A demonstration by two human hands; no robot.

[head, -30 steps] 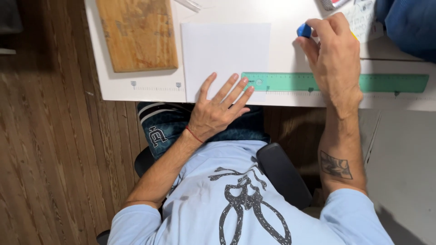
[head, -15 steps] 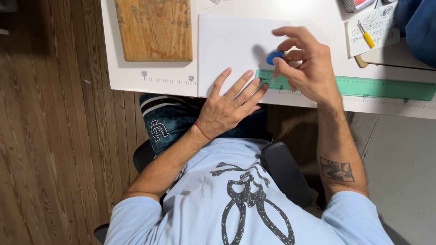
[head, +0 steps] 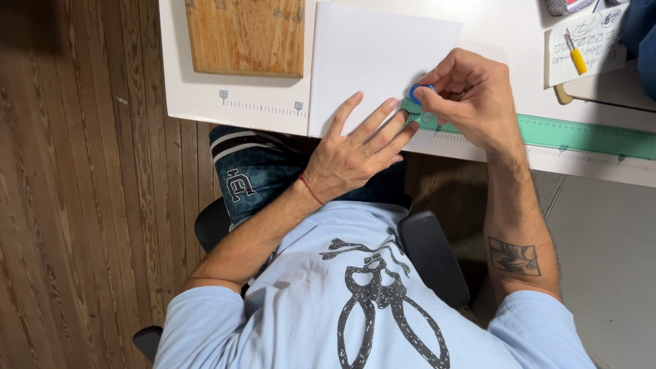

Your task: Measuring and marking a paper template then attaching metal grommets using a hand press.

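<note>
A white sheet of paper (head: 372, 55) lies on the white table (head: 232, 102) near its front edge. My left hand (head: 359, 147) rests flat with spread fingers on the sheet's lower right part and touches the end of a green ruler (head: 567, 137). My right hand (head: 468, 96) is closed on a small round blue object (head: 415, 91), held at the sheet's right edge just above the ruler's left end. What the blue object is cannot be made out.
A wooden board (head: 246, 34) lies left of the sheet. At the far right sit a printed paper slip (head: 591, 37) with a yellow-handled tool (head: 575, 56) on it. Wooden floor lies to the left, a black chair (head: 427, 256) under me.
My right hand has brought the blue object from the far right of the table to the sheet's right edge. My left hand stayed on the paper.
</note>
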